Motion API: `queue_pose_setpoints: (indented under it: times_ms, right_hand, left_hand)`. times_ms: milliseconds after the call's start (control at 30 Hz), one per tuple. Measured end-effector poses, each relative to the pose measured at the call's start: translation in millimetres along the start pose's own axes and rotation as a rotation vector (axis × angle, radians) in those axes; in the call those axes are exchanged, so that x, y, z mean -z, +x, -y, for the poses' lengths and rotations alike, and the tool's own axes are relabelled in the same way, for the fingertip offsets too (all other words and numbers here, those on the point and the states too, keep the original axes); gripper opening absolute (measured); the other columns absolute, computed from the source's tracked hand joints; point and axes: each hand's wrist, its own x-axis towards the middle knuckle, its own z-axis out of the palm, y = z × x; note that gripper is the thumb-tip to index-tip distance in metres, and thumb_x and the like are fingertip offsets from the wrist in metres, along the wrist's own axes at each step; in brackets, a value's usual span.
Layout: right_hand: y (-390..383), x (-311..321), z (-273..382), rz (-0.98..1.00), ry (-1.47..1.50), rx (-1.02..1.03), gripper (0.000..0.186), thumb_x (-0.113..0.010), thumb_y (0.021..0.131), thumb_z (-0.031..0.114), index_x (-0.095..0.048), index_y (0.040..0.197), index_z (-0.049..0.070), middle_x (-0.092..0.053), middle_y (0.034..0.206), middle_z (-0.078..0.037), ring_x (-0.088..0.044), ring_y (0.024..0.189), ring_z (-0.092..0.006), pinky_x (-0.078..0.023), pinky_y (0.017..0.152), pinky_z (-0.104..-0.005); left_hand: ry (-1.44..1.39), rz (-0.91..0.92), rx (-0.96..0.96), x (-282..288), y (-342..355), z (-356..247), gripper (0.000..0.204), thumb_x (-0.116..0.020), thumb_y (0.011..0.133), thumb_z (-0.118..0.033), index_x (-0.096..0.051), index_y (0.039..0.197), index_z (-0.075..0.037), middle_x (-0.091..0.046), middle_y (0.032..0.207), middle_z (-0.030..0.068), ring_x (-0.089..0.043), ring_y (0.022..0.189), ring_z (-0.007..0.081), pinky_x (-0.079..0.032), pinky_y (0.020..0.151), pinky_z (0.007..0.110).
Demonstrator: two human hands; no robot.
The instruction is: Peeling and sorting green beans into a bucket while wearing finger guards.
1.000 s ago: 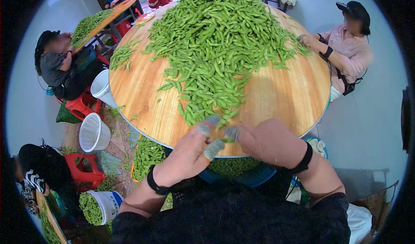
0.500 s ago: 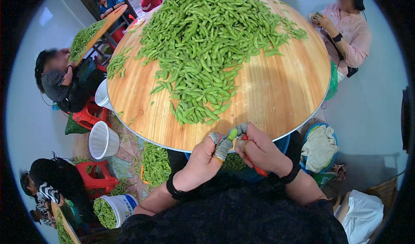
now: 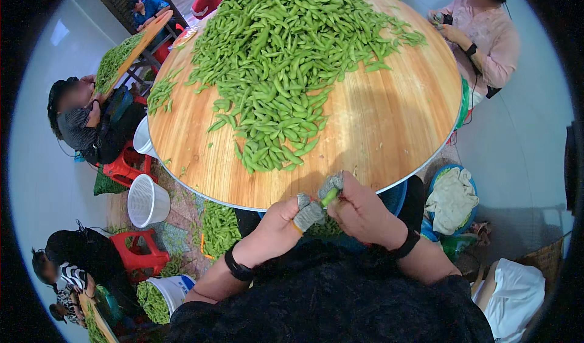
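A green edamame pod (image 3: 330,197) is pinched between my two hands just off the near edge of the round wooden table (image 3: 395,133). My left hand (image 3: 281,221) is closed on its lower left end, with grey fabric covers on some fingers. My right hand (image 3: 364,214) is closed at its other end, its forefinger in a similar grey cover. Any tool in the right palm is hidden by the fingers. Beyond my hands a large heap of edamame pods (image 3: 286,57) covers the back and middle of the tabletop, narrowing toward me.
Edamame pods (image 3: 220,230) lie low at the left below the table, near a white basket (image 3: 148,200), a red stool (image 3: 141,255) and a white bucket (image 3: 176,288). On the right stands a blue tub with a pale cloth (image 3: 451,200). A person (image 3: 483,36) sits across at right; others sit left.
Both hands stay pinched at the pod, and the right hand has turned. Red handles seen earlier in the right hand are now out of sight. The view has shifted slightly.
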Motion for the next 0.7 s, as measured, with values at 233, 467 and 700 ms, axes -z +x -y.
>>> queue_pose_setpoints:
  times_ms: [233, 467, 700]
  right_hand:
    - [0, 3, 11, 0.066, 0.518, -0.445, 0.011, -0.04, 0.087, 0.004, -0.045, 0.096, 0.008, -0.045, 0.063, -0.002, -0.043, 0.042, -0.0098, -0.036, 0.039, -0.0221]
    - [-6, -16, 9, 0.002, 0.559, -0.515, 0.007, -0.037, 0.088, 0.009, -0.043, 0.091, 0.006, -0.045, 0.063, -0.001, -0.044, 0.04, -0.0093, -0.036, 0.036, -0.0222]
    - [-16, -20, -10, -0.072, -0.124, -0.325, 0.015, -0.051, 0.086, 0.013, -0.043, 0.093, 0.003, -0.052, 0.064, -0.009, -0.055, 0.051, -0.0252, -0.044, 0.046, -0.0332]
  left_hand:
    - [-0.253, 0.051, 0.348, 0, -5, 3, 0.008, -0.057, 0.09, -0.015, -0.055, 0.089, -0.007, -0.047, 0.066, -0.0043, -0.046, 0.061, 0.0112, -0.04, 0.058, 0.025]
    - [-0.274, -0.058, 0.245, -5, -15, 6, 0.012, -0.053, 0.093, -0.019, -0.055, 0.092, -0.007, -0.047, 0.063, -0.0036, -0.044, 0.053, 0.0093, -0.036, 0.049, 0.024]
    - [-0.191, -0.003, 0.356, 0, -22, 14, 0.012, -0.044, 0.094, -0.009, -0.055, 0.097, -0.006, -0.05, 0.069, -0.0015, -0.048, 0.06, 0.0112, -0.039, 0.056, 0.024]
